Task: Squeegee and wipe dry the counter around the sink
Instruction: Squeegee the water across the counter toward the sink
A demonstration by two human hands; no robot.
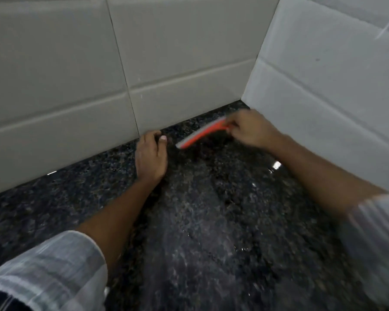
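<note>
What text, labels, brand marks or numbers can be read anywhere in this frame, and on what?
None readable.
The orange squeegee, held in the right hand, shows no legible mark; it is motion-blurred.
The wall tiles, dark speckled counter, left hand and striped sleeves carry no writing.

Table (211, 221) ran into corner where back wall (76, 75) met right wall (323, 75). Squeegee (200, 134) lay near corner, in right hand (249, 129). Left hand (151, 156) rested on table left of squeegee, beside back wall.
</note>
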